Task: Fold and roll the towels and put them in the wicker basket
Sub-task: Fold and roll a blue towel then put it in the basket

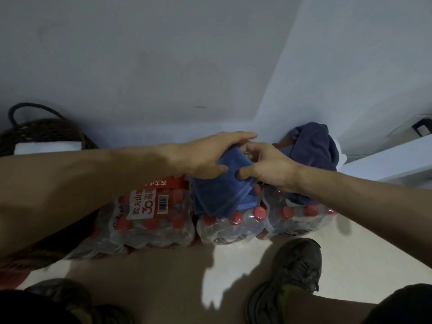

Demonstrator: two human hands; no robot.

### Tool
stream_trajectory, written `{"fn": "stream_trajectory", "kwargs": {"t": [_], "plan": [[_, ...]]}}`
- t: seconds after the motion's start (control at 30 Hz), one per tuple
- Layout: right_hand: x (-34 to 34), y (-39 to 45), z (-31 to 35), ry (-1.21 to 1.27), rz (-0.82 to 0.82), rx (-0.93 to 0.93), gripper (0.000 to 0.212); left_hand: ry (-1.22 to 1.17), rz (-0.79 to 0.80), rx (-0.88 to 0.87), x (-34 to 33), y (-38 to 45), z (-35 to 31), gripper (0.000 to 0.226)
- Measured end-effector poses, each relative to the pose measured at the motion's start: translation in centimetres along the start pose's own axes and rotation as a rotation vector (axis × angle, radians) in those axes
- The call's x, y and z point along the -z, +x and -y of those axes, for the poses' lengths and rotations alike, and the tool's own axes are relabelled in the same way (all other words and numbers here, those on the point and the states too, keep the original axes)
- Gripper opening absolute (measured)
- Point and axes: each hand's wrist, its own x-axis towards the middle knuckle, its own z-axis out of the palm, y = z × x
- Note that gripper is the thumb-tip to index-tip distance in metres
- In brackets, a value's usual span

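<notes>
A folded blue towel (219,195) lies on top of shrink-wrapped packs of water bottles (231,225). My left hand (201,157) grips its far left end, thumb on top and fingers curled over the back. My right hand (266,167) pinches the towel's far right end, thumb pressed into the cloth. Behind my right hand a heap of darker blue towels (313,148) sits in the wall corner. The dark wicker basket (42,132) with a loop handle stands at the far left against the wall, with a white towel (46,147) inside.
The bottle packs with red caps and a red label (154,202) line the foot of the wall. My two shoes (289,277) stand on the pale floor in front of them. A white ledge (385,164) juts in at the right.
</notes>
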Motion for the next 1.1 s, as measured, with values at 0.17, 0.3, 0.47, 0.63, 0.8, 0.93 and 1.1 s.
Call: {"fn": "stream_trajectory", "kwargs": {"t": [0.17,0.3,0.47,0.63,0.8,0.93,1.1], "plan": [[2.8,-0.3,2.1,0.046,0.01,0.114,0.02,-0.023,-0.001,0.013,3.0,0.1,-0.4,0.042],[4.5,0.2,2.4,0.422,-0.015,0.126,0.02,-0.132,-0.02,0.078,4.1,-0.9,0.2,0.034],[5.5,1.0,2.6,0.135,-0.189,0.318,0.022,-0.315,0.003,0.14,5.0,-2.3,0.6,0.025],[5.8,1.1,4.8,-0.204,-0.334,0.582,0.016,-0.395,-0.113,0.167,5.9,-2.5,-0.3,0.052],[4.2,0.6,7.5,-0.206,-0.266,0.637,0.026,-0.65,-0.3,0.076,7.3,-1.3,-3.1,0.042],[6.0,-0.4,8.6,-0.267,-0.125,0.413,0.054,-0.547,-0.437,0.073,8.2,-1.9,-3.0,0.028],[8.3,-1.1,8.0,-0.27,-0.162,0.375,0.016,-0.474,-0.674,0.043,9.4,-2.8,-2.5,0.016]]}}
